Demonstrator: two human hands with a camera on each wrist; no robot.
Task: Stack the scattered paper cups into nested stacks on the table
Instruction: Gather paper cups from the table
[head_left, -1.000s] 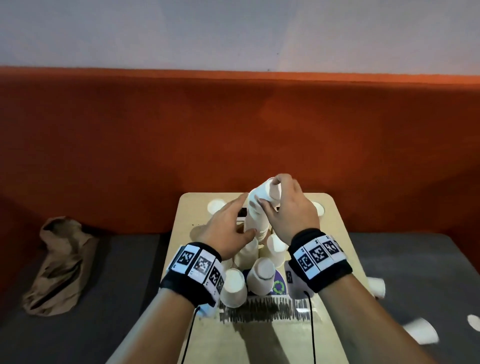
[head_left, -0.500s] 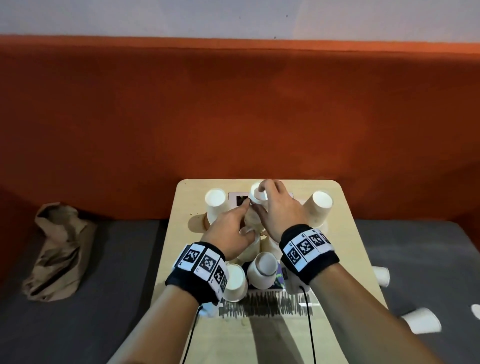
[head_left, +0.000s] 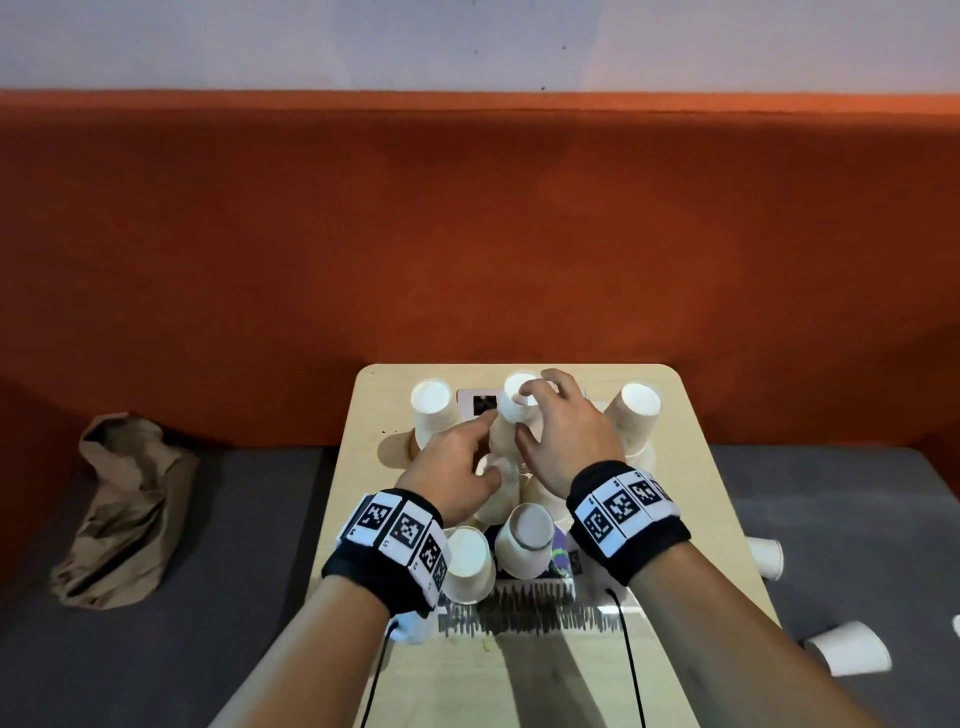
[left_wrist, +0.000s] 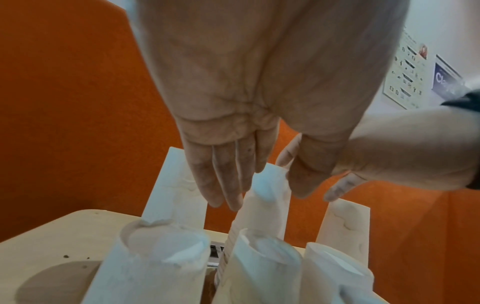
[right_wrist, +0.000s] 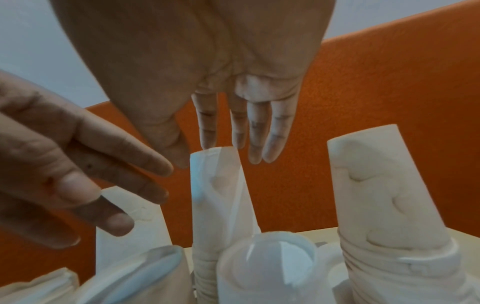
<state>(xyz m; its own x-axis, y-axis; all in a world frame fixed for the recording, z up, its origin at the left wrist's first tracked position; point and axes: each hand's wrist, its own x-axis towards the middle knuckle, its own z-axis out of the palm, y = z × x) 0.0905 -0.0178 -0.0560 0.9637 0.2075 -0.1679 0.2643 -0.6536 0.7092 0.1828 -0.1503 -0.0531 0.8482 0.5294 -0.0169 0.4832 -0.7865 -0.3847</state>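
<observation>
Several stacks of upturned white paper cups stand on the small wooden table (head_left: 691, 499). The tall centre stack (head_left: 511, 415) (left_wrist: 265, 205) (right_wrist: 218, 185) rises between my hands. My right hand (head_left: 550, 421) (right_wrist: 233, 139) hovers over its top with straight, spread fingers, the thumb beside the rim. My left hand (head_left: 467, 452) (left_wrist: 233, 185) is at the stack's left side, its fingers straight and holding nothing. Other stacks stand at the back left (head_left: 431, 410) and back right (head_left: 636, 410). Two more stacks (head_left: 467, 564) (head_left: 524, 540) lie nearer to me.
Two loose cups (head_left: 763, 556) (head_left: 852, 649) lie on the grey seat right of the table. A crumpled brown paper bag (head_left: 124, 509) sits on the seat at the left. An orange backrest (head_left: 467, 234) rises behind the table. A marker card (head_left: 480, 402) lies by the centre stack.
A second ago both hands gripped the centre stack, raised and tilted. It now stands upright on the table, and both hands have opened off it.
</observation>
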